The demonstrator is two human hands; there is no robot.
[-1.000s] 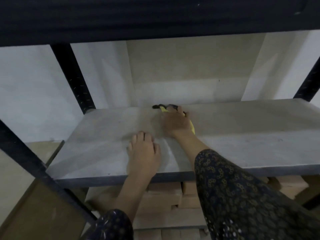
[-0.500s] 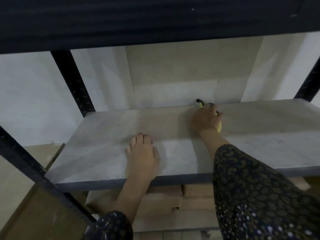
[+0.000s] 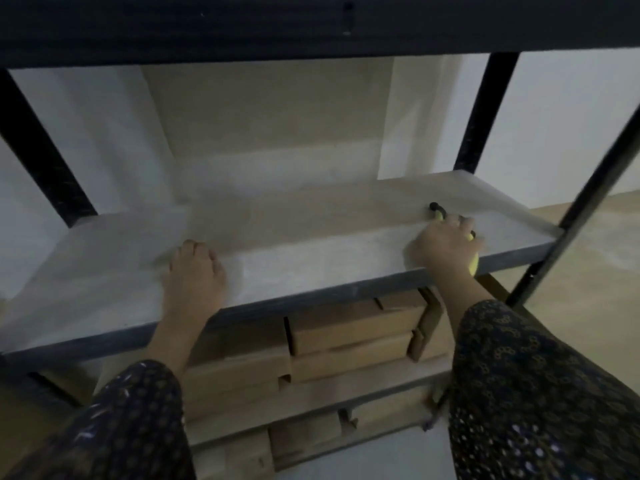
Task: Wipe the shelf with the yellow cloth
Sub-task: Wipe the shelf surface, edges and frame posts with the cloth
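View from a head-worn camera, looking down into a dark metal rack against a pale wall; a grey shelf (image 3: 311,244) runs across the middle of the scene, sloping up toward the right.

The left hand (image 3: 195,275) lies palm down on the front left part of the shelf, fingers close together and laid out over the board, holding nothing; its forearm crosses the dark front edge.

The right hand (image 3: 443,245) sits near the shelf's right end, well apart from the left, knuckles up and fingers bent down over the yellow cloth (image 3: 473,264) - it grips the cloth against the board; only yellow slivers show at the hand's right side and by the front edge.

A small black loop (image 3: 435,207) pokes out just beyond the fingertips; whether it belongs to the cloth is unclear.

Both arms wear dark patterned sleeves (image 3: 519,393).

Black uprights (image 3: 481,109) frame the rack - one stands behind the shelf's right end.

Below, stacked wooden blocks (image 3: 349,327) rest on a lower shelf (image 3: 346,393).
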